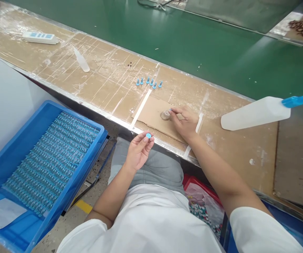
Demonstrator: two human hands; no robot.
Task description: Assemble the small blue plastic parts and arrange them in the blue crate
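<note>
Left hand [138, 153] low and close in front of me, palm turned partly up, thumb pressed toward curled fingertips in a pinch. Left forearm [118, 188] angled inward, elbow bent near my side. Right hand [187, 123] farther forward, back uppermost, thumb and index tips drawn close, pointing left. Right forearm [216, 168] slants diagonally across, longer reach. Hands apart; both forearms bare.

The small round blue disc [148, 135] is made of smooth plastic, the brown tabletop [246, 154] is covered with glossy clear film [98, 59], and the flat tan sheet [153, 115] is formed of matt cardboard.
</note>
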